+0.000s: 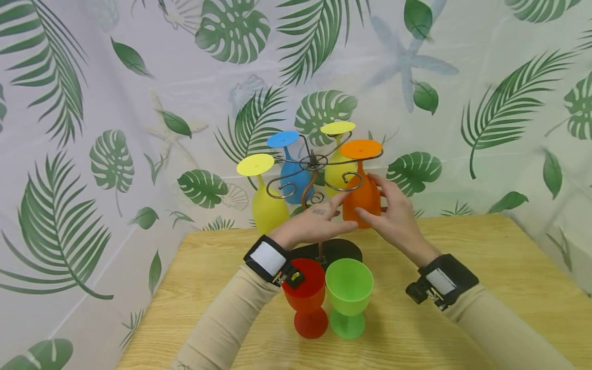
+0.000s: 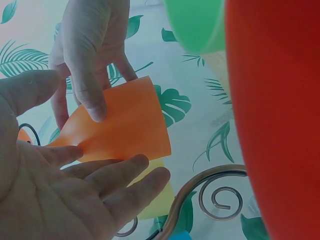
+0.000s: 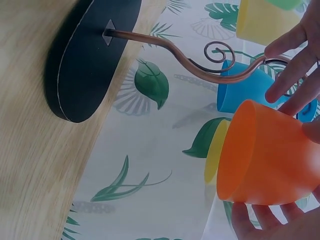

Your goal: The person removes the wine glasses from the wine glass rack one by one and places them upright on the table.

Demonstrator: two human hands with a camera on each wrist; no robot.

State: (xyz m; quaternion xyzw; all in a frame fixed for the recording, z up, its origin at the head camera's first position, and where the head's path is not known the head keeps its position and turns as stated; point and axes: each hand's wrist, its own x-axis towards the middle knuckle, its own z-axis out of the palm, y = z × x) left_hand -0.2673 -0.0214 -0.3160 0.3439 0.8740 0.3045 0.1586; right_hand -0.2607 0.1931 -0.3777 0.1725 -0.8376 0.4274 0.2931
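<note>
The orange goblet [image 1: 362, 203] hangs near-vertical, mouth down, between right hand [image 1: 399, 218], fingers clamped round it, and left hand [image 1: 315, 225], fingers apart, perhaps touching.

1. Pale sheeting [image 1: 351, 77] closes off the back and both sides, printed with green monstera leaves [image 1: 236, 33], palm fronds [image 1: 319, 36], starfish [image 1: 407, 59] and scallop shells [image 1: 237, 197].
2. A light wood-grain tabletop [image 1: 513, 267] reaches close to it.
3. The light is soft and even.

No text, brand, number or sign can be read on the orange goblet [image 1: 362, 198] or anything around it.
</note>
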